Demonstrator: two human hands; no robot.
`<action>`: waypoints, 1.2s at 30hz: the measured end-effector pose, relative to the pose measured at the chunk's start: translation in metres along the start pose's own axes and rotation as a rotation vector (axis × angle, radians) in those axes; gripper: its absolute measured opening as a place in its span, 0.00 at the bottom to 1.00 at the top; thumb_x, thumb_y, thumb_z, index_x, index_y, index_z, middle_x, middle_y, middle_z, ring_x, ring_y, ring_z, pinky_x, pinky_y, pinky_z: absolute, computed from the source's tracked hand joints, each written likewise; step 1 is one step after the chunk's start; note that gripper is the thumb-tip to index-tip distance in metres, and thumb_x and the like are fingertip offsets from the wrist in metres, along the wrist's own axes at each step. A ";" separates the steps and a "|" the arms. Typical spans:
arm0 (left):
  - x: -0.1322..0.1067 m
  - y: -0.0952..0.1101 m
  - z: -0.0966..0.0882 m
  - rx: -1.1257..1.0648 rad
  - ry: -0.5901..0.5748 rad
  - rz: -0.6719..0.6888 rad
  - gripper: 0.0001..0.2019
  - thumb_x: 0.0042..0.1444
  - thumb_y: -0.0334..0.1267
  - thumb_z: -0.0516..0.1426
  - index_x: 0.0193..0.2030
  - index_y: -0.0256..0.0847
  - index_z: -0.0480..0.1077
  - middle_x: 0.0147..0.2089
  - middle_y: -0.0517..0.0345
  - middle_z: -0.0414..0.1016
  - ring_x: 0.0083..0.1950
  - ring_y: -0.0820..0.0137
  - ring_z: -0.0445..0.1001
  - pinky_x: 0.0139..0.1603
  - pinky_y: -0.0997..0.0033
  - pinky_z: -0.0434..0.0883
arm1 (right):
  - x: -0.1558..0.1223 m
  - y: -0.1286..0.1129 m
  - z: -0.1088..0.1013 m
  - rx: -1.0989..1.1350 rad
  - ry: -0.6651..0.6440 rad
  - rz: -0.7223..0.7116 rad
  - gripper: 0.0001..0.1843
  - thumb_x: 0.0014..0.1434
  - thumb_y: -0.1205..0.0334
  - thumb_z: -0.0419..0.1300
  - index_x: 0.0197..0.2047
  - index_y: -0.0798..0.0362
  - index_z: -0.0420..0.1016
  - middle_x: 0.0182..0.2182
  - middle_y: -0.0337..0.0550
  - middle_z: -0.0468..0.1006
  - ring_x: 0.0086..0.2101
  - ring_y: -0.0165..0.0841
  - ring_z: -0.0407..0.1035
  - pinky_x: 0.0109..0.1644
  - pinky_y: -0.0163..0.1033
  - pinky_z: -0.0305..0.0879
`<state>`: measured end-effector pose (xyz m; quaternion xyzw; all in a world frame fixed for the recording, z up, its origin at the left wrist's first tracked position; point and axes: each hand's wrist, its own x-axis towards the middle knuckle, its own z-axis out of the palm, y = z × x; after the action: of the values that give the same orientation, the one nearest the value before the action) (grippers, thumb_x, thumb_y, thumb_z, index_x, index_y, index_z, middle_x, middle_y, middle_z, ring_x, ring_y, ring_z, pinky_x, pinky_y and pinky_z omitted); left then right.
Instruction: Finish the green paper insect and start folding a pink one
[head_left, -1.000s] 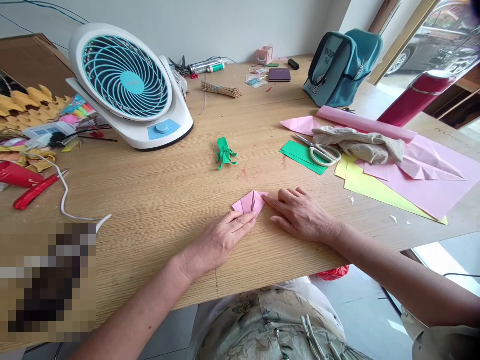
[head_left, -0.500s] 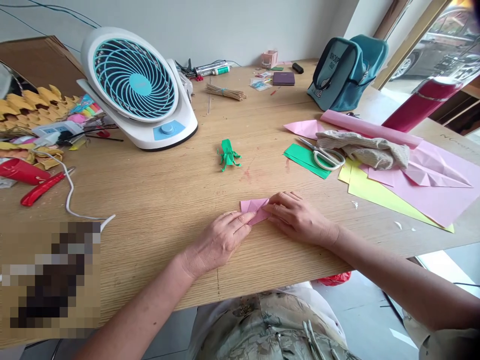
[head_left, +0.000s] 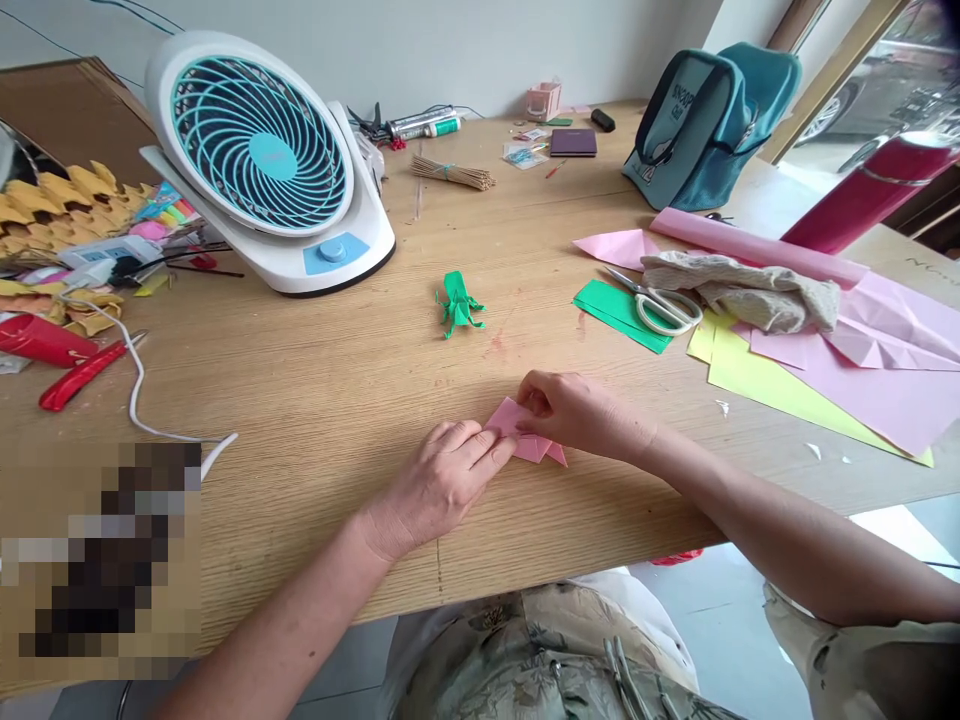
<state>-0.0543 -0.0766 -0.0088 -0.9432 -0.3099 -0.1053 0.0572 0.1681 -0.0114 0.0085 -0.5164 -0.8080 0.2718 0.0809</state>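
Note:
A folded piece of pink paper [head_left: 534, 446] lies on the wooden table in front of me, with several creased layers and a pointed flap at its lower right. My left hand [head_left: 456, 472] holds it down from the left, fingertips resting on its surface. From the right, my right hand [head_left: 576, 412] has thumb and fingers pinched at the paper's upper right part, which they partly hide. Beyond both hands stands a green folded paper figure [head_left: 457, 302] with thin legs, touched by neither.
To the right lie scissors [head_left: 666, 308] on green paper [head_left: 611, 312], a grey cloth [head_left: 750, 290], yellow paper [head_left: 780, 398] and pink sheets [head_left: 892, 410]. A white fan [head_left: 367, 240] stands at the left, a red-handled knife [head_left: 79, 380] below it. At the back sits a blue bag [head_left: 686, 130].
The pink paper has turned and more of its flaps show at the lower right. My right hand has shifted up and left over it; my left hand stays nearly in place. The view shifted slightly.

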 end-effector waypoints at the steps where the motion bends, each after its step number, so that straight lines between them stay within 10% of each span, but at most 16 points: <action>1: 0.000 0.000 0.000 0.007 0.000 0.002 0.19 0.65 0.28 0.52 0.62 0.34 0.67 0.54 0.46 0.76 0.53 0.61 0.71 0.51 0.58 0.71 | -0.001 0.000 0.000 -0.009 0.010 -0.022 0.06 0.55 0.64 0.66 0.36 0.53 0.73 0.31 0.39 0.76 0.30 0.29 0.67 0.33 0.34 0.58; 16: -0.007 0.000 0.012 -0.021 0.091 0.026 0.19 0.66 0.27 0.50 0.61 0.29 0.68 0.62 0.42 0.73 0.62 0.58 0.70 0.58 0.56 0.75 | -0.004 0.006 0.006 0.357 0.030 0.031 0.14 0.57 0.71 0.62 0.48 0.55 0.73 0.30 0.38 0.78 0.30 0.28 0.71 0.32 0.32 0.62; 36: -0.005 0.003 0.008 -0.107 0.058 -0.041 0.15 0.65 0.26 0.50 0.55 0.30 0.69 0.48 0.46 0.73 0.51 0.61 0.70 0.55 0.59 0.75 | 0.001 0.026 0.007 -0.008 0.092 -0.612 0.08 0.62 0.75 0.55 0.37 0.55 0.72 0.37 0.44 0.70 0.35 0.31 0.65 0.41 0.34 0.60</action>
<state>-0.0556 -0.0805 -0.0181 -0.9349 -0.3211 -0.1504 0.0137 0.1858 -0.0045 -0.0111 -0.2610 -0.9227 0.2079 0.1933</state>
